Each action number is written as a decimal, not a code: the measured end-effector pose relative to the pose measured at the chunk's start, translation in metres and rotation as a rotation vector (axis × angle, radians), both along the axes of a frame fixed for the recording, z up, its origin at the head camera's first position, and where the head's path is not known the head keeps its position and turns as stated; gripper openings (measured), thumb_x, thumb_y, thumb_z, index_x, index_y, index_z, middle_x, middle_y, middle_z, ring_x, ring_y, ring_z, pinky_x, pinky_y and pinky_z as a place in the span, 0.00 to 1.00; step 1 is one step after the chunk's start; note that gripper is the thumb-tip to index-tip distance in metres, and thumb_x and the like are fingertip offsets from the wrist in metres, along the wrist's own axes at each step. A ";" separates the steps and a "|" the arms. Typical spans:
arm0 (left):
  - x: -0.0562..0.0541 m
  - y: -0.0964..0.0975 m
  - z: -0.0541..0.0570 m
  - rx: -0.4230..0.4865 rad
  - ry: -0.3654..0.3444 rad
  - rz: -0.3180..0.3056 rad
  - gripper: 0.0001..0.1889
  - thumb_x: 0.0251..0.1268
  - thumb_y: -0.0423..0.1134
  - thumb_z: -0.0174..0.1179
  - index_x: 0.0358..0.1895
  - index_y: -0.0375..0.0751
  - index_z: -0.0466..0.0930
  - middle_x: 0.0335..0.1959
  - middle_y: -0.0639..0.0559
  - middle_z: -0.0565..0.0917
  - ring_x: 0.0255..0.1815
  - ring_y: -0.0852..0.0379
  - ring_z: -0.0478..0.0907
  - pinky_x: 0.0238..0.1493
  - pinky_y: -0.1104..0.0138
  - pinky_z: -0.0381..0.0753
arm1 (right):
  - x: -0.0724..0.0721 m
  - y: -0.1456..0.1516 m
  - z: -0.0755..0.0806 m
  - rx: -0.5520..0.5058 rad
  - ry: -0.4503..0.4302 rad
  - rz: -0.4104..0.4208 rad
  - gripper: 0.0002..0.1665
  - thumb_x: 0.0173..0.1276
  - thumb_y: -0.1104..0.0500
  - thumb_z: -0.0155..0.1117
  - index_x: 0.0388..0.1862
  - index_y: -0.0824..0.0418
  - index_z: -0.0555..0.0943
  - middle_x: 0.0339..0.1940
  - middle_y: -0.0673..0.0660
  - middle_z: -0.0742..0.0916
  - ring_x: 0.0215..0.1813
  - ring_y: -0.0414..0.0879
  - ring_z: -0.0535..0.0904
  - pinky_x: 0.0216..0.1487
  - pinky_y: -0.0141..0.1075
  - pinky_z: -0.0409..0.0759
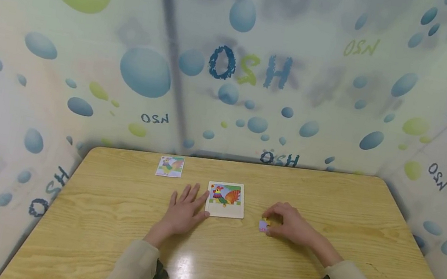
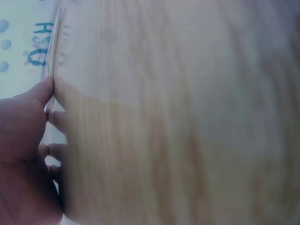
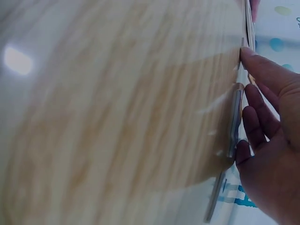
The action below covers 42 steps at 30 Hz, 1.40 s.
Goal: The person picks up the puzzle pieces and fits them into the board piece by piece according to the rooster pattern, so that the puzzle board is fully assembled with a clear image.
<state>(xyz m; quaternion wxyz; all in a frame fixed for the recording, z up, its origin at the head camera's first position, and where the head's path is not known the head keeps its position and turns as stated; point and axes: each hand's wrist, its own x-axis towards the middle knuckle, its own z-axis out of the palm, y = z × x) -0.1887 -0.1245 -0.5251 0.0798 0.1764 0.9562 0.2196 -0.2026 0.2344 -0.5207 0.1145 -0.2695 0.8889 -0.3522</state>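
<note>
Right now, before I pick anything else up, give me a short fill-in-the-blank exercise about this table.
1. The ____ hand touches the edge of the puzzle board.
2. A loose puzzle piece is at the fingers of the ____ hand.
3. Between the picture card and the board, the ____ lies nearer the wall.

Missing words: left; right; card.

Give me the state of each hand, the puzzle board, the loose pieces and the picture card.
Puzzle board: flat, partly filled, near strip bare.
Loose pieces: off the board, partly hidden.
Picture card: lying flat, picture up.
Left hand: spread, touching the board's left edge.
Right hand: curled around the pieces.
</note>
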 end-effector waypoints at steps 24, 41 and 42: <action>0.000 0.000 -0.002 0.017 0.018 -0.017 0.35 0.80 0.55 0.51 0.81 0.43 0.59 0.83 0.33 0.47 0.82 0.32 0.39 0.73 0.32 0.32 | -0.014 -0.043 0.007 -0.197 -0.112 -0.031 0.07 0.68 0.65 0.71 0.43 0.59 0.84 0.37 0.49 0.85 0.41 0.43 0.80 0.43 0.37 0.79; -0.003 -0.001 -0.008 -0.013 -0.001 0.016 0.35 0.79 0.58 0.51 0.82 0.50 0.57 0.84 0.39 0.45 0.83 0.36 0.37 0.74 0.34 0.31 | -0.037 -0.114 0.003 -0.291 -0.108 -0.113 0.07 0.69 0.67 0.70 0.45 0.62 0.85 0.37 0.51 0.87 0.41 0.44 0.81 0.47 0.39 0.81; -0.003 -0.001 -0.008 -0.015 -0.002 0.015 0.35 0.79 0.58 0.50 0.82 0.50 0.57 0.84 0.39 0.45 0.83 0.36 0.37 0.74 0.34 0.31 | -0.037 -0.118 0.002 -0.295 -0.099 -0.107 0.07 0.69 0.67 0.70 0.44 0.62 0.85 0.37 0.51 0.87 0.41 0.44 0.81 0.47 0.39 0.81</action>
